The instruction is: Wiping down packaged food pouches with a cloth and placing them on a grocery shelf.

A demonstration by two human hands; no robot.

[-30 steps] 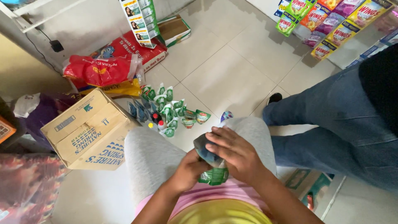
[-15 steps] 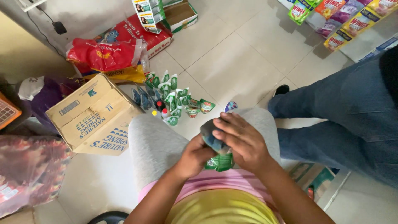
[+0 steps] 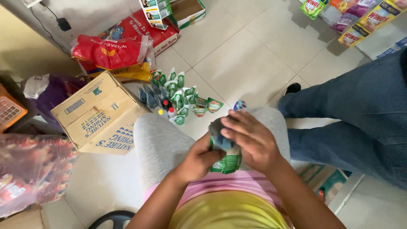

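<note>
The tiled floor (image 3: pixel 246 55) fills most of the frame. A second person's legs in jeans (image 3: pixel 360 118) stretch across the right side, a dark shoe at their left end. At left centre sits an open cardboard box (image 3: pixel 95 114), with a clear bag of red packets (image 3: pixel 29 169) below it at the left edge. Red sacks (image 3: pixel 114 48) lie in the upper left, and coloured sachets (image 3: pixel 360 19) line the upper right corner.

On the floor in the middle, above the person's grey-clad knees (image 3: pixel 165 144), stands a cluster of green pouches (image 3: pixel 182 95) with a few small bottles among them.

Over the lap, at lower centre, both hands meet on a green pouch (image 3: pixel 227 161). The left hand (image 3: pixel 199 159) is curled around its lower left side, thumb pressed on the front. The right hand (image 3: pixel 250 140) lies over its top and right side, fingers (image 3: pixel 231 123) bent and closed on the grey-blue upper part. Only the pouch's lower green half shows between the palms.
</note>
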